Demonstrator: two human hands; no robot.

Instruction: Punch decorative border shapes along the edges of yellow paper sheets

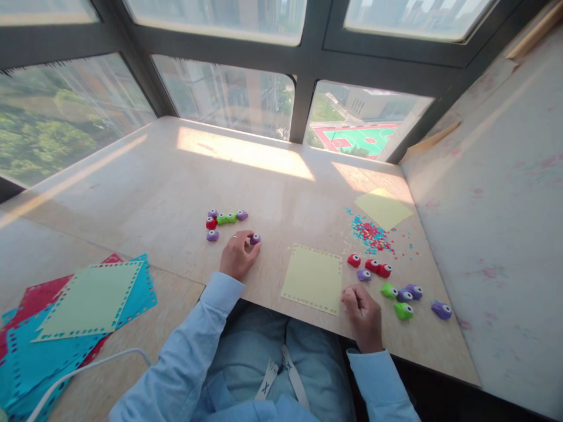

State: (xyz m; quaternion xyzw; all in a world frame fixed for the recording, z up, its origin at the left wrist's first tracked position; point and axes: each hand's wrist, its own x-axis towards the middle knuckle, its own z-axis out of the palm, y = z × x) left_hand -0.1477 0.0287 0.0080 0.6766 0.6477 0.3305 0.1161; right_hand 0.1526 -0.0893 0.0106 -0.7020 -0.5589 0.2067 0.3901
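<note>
Two fingertips of my left hand (240, 255), thumb and forefinger, are clamped on a purple punch (255, 239) with one round eye; I hold it to the left of the yellow sheet (312, 278), which has small holes along its right and bottom edges. My right hand (363, 316) is curled into a fist at the sheet's lower right side, its fingers together; I cannot tell whether they pinch anything. Six more punches (226, 218), three purple, two green and one red, are grouped left of the sheet, past my left hand. Near the sheet's right side I have three red punches (372, 265) and a purple one, with two green punches (403, 310) and three more purple ones farther right. Red and blue paper bits (372, 234) are scattered beyond and right of the sheet, beside a second pale sheet (389, 206). Well left of the yellow sheet, pale, red and blue papers (92, 299) overlap in a pile near a white cable (88, 368).
</note>
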